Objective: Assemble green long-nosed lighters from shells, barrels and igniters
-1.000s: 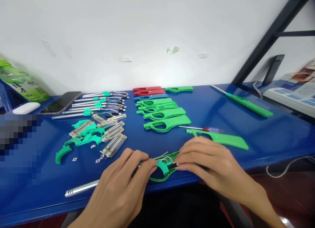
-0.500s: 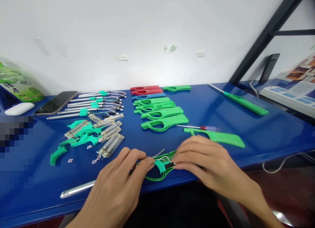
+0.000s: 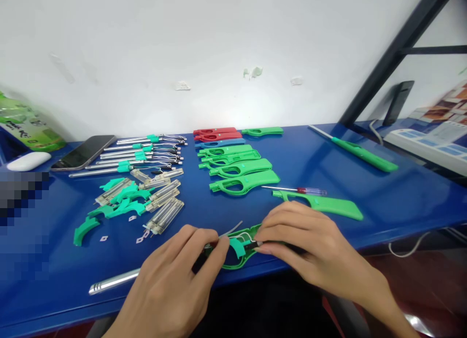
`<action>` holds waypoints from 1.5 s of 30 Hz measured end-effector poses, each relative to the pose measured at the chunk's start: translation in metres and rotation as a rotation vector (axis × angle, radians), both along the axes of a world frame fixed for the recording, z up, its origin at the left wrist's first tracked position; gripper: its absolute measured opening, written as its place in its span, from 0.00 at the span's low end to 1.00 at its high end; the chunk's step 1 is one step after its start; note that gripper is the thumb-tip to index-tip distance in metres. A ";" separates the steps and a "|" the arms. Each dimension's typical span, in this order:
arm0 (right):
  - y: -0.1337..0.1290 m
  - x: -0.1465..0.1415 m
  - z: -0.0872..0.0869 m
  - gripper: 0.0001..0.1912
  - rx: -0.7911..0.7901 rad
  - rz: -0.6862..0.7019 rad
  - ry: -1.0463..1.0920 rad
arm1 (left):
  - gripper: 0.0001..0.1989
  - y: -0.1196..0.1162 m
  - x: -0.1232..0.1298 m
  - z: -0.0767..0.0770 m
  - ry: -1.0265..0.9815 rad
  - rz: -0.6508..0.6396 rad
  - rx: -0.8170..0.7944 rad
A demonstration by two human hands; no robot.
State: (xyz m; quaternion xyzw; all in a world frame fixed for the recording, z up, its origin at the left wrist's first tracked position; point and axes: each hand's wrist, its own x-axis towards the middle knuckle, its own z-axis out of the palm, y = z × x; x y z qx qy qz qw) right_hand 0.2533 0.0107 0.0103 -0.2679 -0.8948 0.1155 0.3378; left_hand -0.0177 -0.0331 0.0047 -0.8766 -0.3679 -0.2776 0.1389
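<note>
Near the table's front edge lies an open green lighter shell (image 3: 235, 266), with a teal trigger (image 3: 238, 247), a black part and thin wires inside. My left hand (image 3: 178, 275) is closed on its left end, thumb and fingers pinching there; a metal tube (image 3: 115, 281) sticks out to the left from under that hand. My right hand (image 3: 306, 240) pinches the black part at the shell's right side, and its fingers cover the handle end. A thin clear tube (image 3: 233, 228) rises beside the shell.
Behind are green shell halves (image 3: 251, 181), red ones (image 3: 219, 137) and a screwdriver (image 3: 310, 190). To the left lie metal tubes with wires (image 3: 105, 172), clear tanks (image 3: 168, 216), teal triggers (image 3: 86, 230) and a phone (image 3: 83, 153). An assembled lighter (image 3: 365, 154) rests at right.
My left hand has shifted slightly, its fingers and thumb spreading a little more at the shell's left end. The right hand has barely moved.
</note>
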 end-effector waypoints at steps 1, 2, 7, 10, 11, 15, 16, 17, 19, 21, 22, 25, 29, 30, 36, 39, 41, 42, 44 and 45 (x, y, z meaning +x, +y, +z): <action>-0.001 0.000 0.000 0.04 0.005 -0.006 -0.003 | 0.20 0.000 0.000 0.000 -0.001 -0.001 0.000; -0.001 0.000 0.000 0.06 0.011 -0.010 -0.004 | 0.20 0.000 0.000 -0.001 -0.006 -0.003 0.000; 0.001 -0.004 0.008 0.07 -0.026 -0.052 -0.020 | 0.19 0.001 -0.002 -0.002 -0.029 -0.013 0.005; 0.010 -0.012 0.023 0.08 0.007 -0.089 -0.194 | 0.19 -0.001 -0.004 -0.005 0.000 -0.003 -0.005; 0.014 -0.015 0.029 0.09 0.017 -0.077 -0.274 | 0.20 -0.001 -0.005 -0.006 0.009 0.003 -0.003; 0.027 -0.026 0.052 0.05 -0.004 0.048 -0.506 | 0.20 -0.002 -0.007 -0.008 0.036 0.018 0.019; 0.030 -0.028 0.055 0.05 0.001 0.072 -0.545 | 0.20 -0.002 -0.006 -0.007 0.033 0.017 0.025; 0.031 -0.030 0.058 0.05 0.017 0.091 -0.580 | 0.19 -0.001 -0.005 -0.006 0.024 0.016 0.031; 0.032 -0.032 0.061 0.06 0.079 0.129 -0.641 | 0.18 -0.001 -0.001 -0.003 -0.008 0.011 0.054; 0.032 -0.033 0.063 0.08 0.157 0.170 -0.678 | 0.17 0.000 0.002 0.000 -0.032 0.005 0.075; 0.032 -0.033 0.063 0.10 0.186 0.186 -0.686 | 0.16 0.000 0.003 0.001 -0.037 0.004 0.077; 0.030 -0.033 0.062 0.10 0.228 0.207 -0.678 | 0.15 0.001 0.004 0.002 -0.040 0.005 0.077; 0.028 -0.031 0.056 0.10 0.311 0.189 -0.679 | 0.15 0.002 0.004 0.001 -0.031 0.012 0.090; 0.027 -0.030 0.054 0.10 0.332 0.181 -0.678 | 0.15 0.002 0.003 0.001 -0.028 0.013 0.094; 0.025 -0.031 0.051 0.08 0.411 0.169 -0.662 | 0.16 0.001 0.002 0.002 -0.028 0.015 0.111; 0.025 -0.032 0.054 0.08 0.429 0.174 -0.663 | 0.16 0.001 0.003 0.003 -0.030 0.017 0.110; 0.025 -0.033 0.054 0.08 0.440 0.171 -0.656 | 0.16 0.001 0.003 0.005 -0.032 0.019 0.112; 0.025 -0.033 0.053 0.08 0.445 0.171 -0.653 | 0.16 0.001 0.003 0.006 -0.026 0.019 0.112; 0.025 -0.033 0.051 0.08 0.456 0.168 -0.644 | 0.17 0.002 0.004 0.008 -0.019 0.017 0.122; 0.026 -0.033 0.050 0.09 0.462 0.166 -0.639 | 0.17 0.002 0.004 0.009 -0.018 0.015 0.128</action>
